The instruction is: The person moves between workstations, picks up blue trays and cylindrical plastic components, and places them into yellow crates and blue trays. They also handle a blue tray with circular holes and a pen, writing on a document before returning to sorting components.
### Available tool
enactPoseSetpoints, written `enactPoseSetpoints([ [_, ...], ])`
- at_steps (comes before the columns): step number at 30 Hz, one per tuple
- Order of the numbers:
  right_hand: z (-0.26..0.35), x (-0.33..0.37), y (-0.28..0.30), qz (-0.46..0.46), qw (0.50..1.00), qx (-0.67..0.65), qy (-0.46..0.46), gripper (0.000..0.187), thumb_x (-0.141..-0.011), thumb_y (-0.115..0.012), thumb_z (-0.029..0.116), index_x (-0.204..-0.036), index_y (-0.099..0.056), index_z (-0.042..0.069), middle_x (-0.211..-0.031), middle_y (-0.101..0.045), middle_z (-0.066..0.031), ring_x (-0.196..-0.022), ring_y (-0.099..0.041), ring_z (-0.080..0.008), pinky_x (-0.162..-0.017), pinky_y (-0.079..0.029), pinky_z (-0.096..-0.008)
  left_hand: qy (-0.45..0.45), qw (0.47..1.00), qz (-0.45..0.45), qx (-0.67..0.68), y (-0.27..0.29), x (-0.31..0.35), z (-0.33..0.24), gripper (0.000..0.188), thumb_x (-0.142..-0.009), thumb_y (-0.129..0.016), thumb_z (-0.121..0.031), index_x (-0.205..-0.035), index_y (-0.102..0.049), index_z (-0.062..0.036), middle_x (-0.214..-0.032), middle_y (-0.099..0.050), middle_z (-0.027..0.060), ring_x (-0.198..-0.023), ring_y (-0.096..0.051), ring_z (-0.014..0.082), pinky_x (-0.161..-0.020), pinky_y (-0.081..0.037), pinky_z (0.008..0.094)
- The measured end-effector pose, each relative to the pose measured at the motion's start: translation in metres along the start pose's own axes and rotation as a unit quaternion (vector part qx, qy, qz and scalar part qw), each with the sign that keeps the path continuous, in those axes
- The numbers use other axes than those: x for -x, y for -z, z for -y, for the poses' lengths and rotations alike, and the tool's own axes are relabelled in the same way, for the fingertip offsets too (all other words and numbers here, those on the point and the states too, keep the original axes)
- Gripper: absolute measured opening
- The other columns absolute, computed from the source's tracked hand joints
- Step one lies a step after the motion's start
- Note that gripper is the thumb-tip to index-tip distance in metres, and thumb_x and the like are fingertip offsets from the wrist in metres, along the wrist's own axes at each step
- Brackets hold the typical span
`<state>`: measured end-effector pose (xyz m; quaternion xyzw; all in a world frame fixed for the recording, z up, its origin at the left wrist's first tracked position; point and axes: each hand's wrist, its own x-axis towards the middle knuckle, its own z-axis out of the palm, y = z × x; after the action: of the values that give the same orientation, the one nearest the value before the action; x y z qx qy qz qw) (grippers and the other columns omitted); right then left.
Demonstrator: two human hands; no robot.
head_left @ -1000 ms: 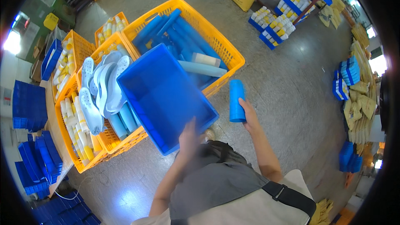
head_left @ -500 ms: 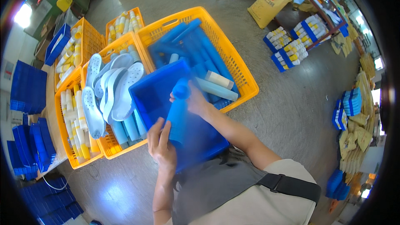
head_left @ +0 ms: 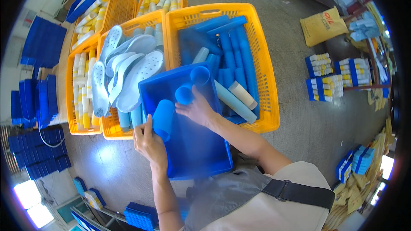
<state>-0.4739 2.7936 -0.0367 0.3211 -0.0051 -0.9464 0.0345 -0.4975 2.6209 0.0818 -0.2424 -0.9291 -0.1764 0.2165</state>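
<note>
A blue tray (head_left: 197, 154) with raised sides lies tilted in front of me, across the front of the yellow crates. My left hand (head_left: 150, 143) has its thumb and fingers closed on a wide blue cylinder (head_left: 163, 119) at the tray's left side. Beside it, my right hand (head_left: 198, 108) curls its fingers around a shorter blue cylinder (head_left: 184, 95), seen almost end-on. A third blue cylinder (head_left: 200, 75) stands in the tray's far right corner, just beyond my right fingertips.
A yellow crate (head_left: 269, 81) of blue tubes stands behind the tray. Pale blue perforated shoe-shaped pieces (head_left: 138, 77) are piled on the crate to its left. Bundled white and yellow tubes (head_left: 329, 87) and a yellow sack (head_left: 323, 26) sit on the floor at right.
The long blue stack between my hands has come apart into separate cylinders. My left hand has moved left with one; a cylinder now stands in the tray's far corner. The view has shifted.
</note>
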Motion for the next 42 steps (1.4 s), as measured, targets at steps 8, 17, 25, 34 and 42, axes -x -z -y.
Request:
enactPoseSetpoints([
  [8,-0.03,-0.009,-0.025,0.168,0.98,0.085,-0.06,0.047,-0.098,-0.067,0.033,-0.131,-0.051,0.004,-0.121,-0.063,-0.0124,-0.112,-0.062,-0.0215,-0.099,-0.052,-0.0412,0.045,0.993,0.075,0.076,-0.036,-0.006,0.012,0.043,-0.083,-0.058,0.013,-0.121,-0.071,-0.0016,-0.111,-0.072,0.0201,-0.092,-0.074,0.035,-0.078,-0.06,0.0404],
  [17,-0.045,0.022,-0.053,0.041,0.976,0.209,0.052,0.033,-0.106,-0.052,0.031,-0.124,-0.056,0.004,-0.112,-0.066,-0.0114,-0.108,-0.064,-0.0204,-0.096,-0.054,-0.0384,-0.003,0.98,0.167,-0.109,0.001,0.0,0.0,0.007,-0.083,-0.061,0.002,-0.079,-0.058,-0.0029,-0.07,-0.06,0.0128,-0.057,-0.062,0.0298,-0.048,-0.048,0.0401],
  [25,-0.012,0.01,-0.055,0.095,0.976,0.162,-0.115,0.063,-0.1,-0.063,0.035,-0.145,-0.035,0.002,-0.124,-0.057,-0.024,-0.114,-0.062,-0.0378,-0.095,-0.055,-0.0553,-0.009,0.974,0.224,0.013,0.095,0.044,-0.013,0.016,-0.078,-0.063,-0.001,-0.071,-0.052,-0.0084,-0.061,-0.05,0.0109,-0.05,-0.054,0.0323,-0.048,-0.043,0.044],
  [34,-0.016,-0.009,-0.025,0.051,0.877,0.464,0.115,0.067,-0.095,-0.067,0.044,-0.141,-0.048,0.0,-0.135,-0.054,-0.0218,-0.123,-0.056,-0.0379,-0.105,-0.047,-0.0456,0.004,0.962,0.23,-0.146,-0.048,-0.016,0.086,0.019,-0.092,-0.062,-0.022,-0.078,-0.068,-0.0113,-0.073,-0.069,0.0151,-0.068,-0.07,0.0364,-0.056,-0.053,0.0472],
  [42,0.014,0.001,-0.008,0.08,0.071,0.85,0.516,0.032,-0.082,-0.069,0.008,-0.114,-0.067,0.004,-0.11,-0.064,-0.0123,-0.098,-0.061,-0.0273,-0.081,-0.05,-0.0376,0.083,0.99,0.108,-0.043,-0.091,-0.075,0.078,0.031,-0.096,-0.064,-0.038,-0.087,-0.064,-0.0082,-0.08,-0.07,0.0146,-0.071,-0.068,0.0388,-0.061,-0.052,0.0481],
])
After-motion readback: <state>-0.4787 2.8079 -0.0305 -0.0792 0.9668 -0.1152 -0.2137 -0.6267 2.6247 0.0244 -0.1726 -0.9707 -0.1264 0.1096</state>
